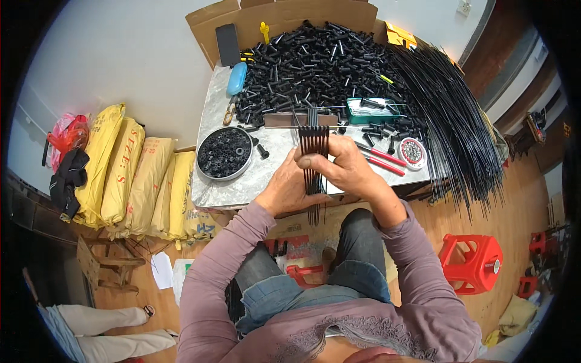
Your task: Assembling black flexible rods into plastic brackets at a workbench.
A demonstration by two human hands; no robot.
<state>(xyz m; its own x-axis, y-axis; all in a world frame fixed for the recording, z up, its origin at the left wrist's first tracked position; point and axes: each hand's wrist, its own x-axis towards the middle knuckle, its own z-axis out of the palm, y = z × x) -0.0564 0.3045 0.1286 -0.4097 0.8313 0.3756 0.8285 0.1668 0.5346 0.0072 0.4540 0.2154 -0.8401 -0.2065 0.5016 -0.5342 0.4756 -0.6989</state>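
A bundle of thin black rods (314, 140), lined up side by side like ribs, stands over the table's front edge. My left hand (285, 186) is closed around its left side, with the palm partly behind it. From the right, my right hand (351, 166) grips the same bundle, its thumb pressed across the front. Just beyond the hands lie a brown block (279, 120) and a thin metal bar. A round tin (200, 170) of small black rings is left of my left hand. Red-handled pliers (387, 162) lie right of my right hand.
Black tubular parts (321, 66) are heaped at the back against cardboard (212, 18). Long black rods (454, 115) overhang the table's right side. A green box (357, 115) and a bowl of metal bits (413, 153) stand at right. Yellow sacks (124, 172) and a red stool (469, 263) flank the table.
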